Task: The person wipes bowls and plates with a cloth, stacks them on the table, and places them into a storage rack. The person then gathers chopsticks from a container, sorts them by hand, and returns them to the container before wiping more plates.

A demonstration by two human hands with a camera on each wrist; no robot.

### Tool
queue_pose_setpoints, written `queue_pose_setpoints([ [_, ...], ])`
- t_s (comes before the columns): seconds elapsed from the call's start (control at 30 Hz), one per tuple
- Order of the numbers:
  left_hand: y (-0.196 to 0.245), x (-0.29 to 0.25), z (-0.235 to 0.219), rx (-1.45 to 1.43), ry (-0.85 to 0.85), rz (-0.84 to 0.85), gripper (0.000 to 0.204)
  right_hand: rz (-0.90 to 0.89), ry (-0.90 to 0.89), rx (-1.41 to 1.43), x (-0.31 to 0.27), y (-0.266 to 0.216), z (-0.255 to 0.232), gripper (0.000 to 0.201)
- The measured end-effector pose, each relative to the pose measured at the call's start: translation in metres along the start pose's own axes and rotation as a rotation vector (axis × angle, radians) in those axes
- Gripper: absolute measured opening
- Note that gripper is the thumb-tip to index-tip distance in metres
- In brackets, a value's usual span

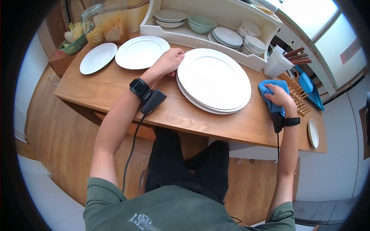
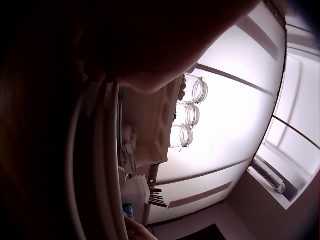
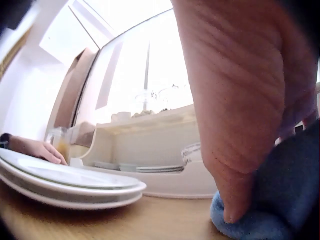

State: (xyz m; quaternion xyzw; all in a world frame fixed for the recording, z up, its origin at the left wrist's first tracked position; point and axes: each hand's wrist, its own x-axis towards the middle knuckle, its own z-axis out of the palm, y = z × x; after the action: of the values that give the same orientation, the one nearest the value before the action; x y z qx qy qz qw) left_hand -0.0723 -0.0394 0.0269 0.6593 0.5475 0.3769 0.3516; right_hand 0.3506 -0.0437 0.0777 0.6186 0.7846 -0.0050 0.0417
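In the head view, a stack of large white plates (image 1: 214,79) lies on the wooden table, one plate slightly offset over another. My left hand (image 1: 169,61) is at the stack's left rim, fingers bent and pinching the edge; in the left wrist view the dark hand (image 2: 150,50) covers the contact point. To the right of the stack, my right hand (image 1: 278,95) grips a folded blue cloth (image 1: 265,89) on the tabletop. The right wrist view shows the thumb of that hand (image 3: 240,110) pressing into the cloth (image 3: 250,225).
Two white plates, one round (image 1: 142,52) and one oval (image 1: 98,57), lie at the left. A white shelf (image 1: 216,44) with bowls and plates stands behind. At the right are a chopstick holder (image 1: 275,63), a wooden rack (image 1: 298,96) and a small dish (image 1: 313,133). Jars (image 1: 113,23) stand back left.
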Motion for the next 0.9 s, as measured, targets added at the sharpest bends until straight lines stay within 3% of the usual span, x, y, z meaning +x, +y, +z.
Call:
queue_pose_setpoints([
  [0.03, 0.000, 0.001, 0.001, 0.003, 0.003, 0.003, 0.030, -0.190, 0.180, -0.024, 0.007, 0.013, 0.008, 0.042],
  [0.17, 0.005, 0.001, 0.000, -0.008, -0.012, -0.012, 0.031, -0.049, 0.160, 0.236, 0.027, -0.047, -0.016, 0.041],
  [0.23, 0.011, -0.002, -0.001, -0.031, -0.002, -0.034, 0.030, -0.024, -0.099, 0.521, 0.039, -0.072, -0.016, 0.049],
  [0.3, 0.009, -0.001, -0.001, -0.045, 0.002, -0.027, 0.030, -0.014, 0.001, 0.406, 0.048, -0.085, -0.004, 0.055],
  [0.33, 0.008, -0.001, 0.000, -0.075, 0.012, -0.019, 0.029, -0.004, 0.096, 0.273, 0.054, -0.087, 0.004, 0.061],
  [0.37, 0.008, 0.000, 0.000, -0.066, 0.006, -0.023, 0.029, -0.077, 0.199, 0.327, 0.062, -0.081, 0.017, 0.069],
  [0.4, 0.008, 0.000, 0.000, -0.107, 0.005, -0.023, 0.029, -0.073, 0.195, 0.336, 0.069, -0.072, 0.028, 0.069],
  [0.47, 0.013, -0.003, 0.003, -0.146, -0.002, -0.026, 0.028, -0.060, 0.020, 0.688, 0.072, -0.065, 0.035, 0.069],
  [0.5, 0.016, -0.005, 0.004, -0.149, 0.008, 0.001, 0.028, -0.056, 0.014, 0.762, 0.073, -0.062, 0.040, 0.064],
  [0.6, 0.019, -0.005, 0.004, -0.171, 0.021, 0.027, 0.028, -0.073, 0.116, 0.782, 0.080, -0.058, 0.049, 0.059],
  [0.9, 0.018, -0.006, 0.004, -0.170, -0.004, -0.005, 0.031, -0.031, 0.177, 0.731, 0.074, -0.058, 0.041, 0.054],
])
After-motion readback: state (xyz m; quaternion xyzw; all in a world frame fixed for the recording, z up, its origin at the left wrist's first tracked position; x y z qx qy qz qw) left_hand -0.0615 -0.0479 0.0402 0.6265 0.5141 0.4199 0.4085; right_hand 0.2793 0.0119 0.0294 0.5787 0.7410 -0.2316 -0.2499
